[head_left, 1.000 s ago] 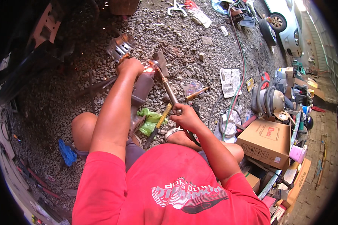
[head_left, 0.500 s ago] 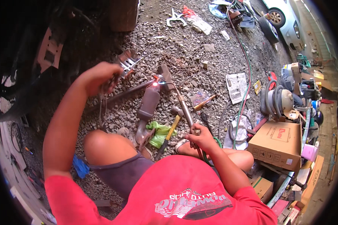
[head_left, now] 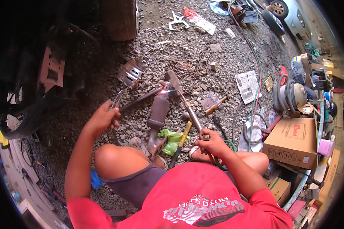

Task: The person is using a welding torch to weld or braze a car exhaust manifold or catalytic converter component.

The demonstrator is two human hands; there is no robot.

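Fingers partly curled, the left hand [head_left: 105, 117] holds one thin, wire-like tool [head_left: 117, 100]; the right hand [head_left: 211, 142] is closed round one metal torch [head_left: 194, 117], its tip at the glowing end of one brown, bulging pipe [head_left: 159, 110] on rough gravel [head_left: 156, 53]. One large cardboard box [head_left: 290, 139] stands at right, contents hidden.

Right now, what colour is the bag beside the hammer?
The bag is bright green, clearest in head view.

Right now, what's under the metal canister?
Gravel shows along both sides of the metal canister; a dark bar meets its upper end. Whether it passes beneath is hidden, as is whatever lies directly underneath.
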